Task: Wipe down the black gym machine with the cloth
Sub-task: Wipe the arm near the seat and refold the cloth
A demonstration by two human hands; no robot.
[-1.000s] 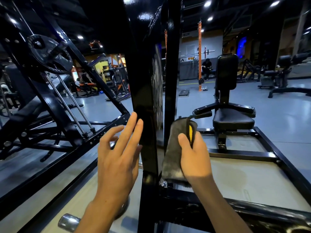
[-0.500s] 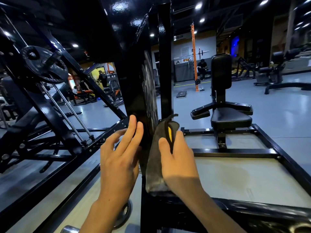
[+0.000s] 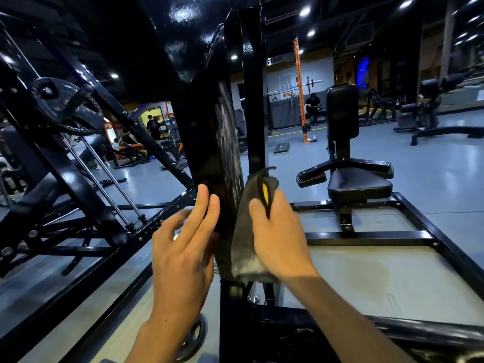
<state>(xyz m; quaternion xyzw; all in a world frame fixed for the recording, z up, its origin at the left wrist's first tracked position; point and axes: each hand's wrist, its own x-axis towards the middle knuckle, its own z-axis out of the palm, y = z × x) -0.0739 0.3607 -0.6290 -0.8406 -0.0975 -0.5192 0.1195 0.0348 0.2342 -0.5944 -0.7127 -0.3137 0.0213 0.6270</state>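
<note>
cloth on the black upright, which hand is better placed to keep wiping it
Right. The right hand already presses the grey cloth flat against the black upright. The left hand holds nothing; its fingers only touch the upright's other side, steadying it.

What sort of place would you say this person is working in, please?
Almost certainly a commercial gym. A black padded seat stands on a steel frame, a weight plate hangs on the machine at left, and an orange rack rises at the back. The right hand presses a grey cloth to a black upright.
</note>
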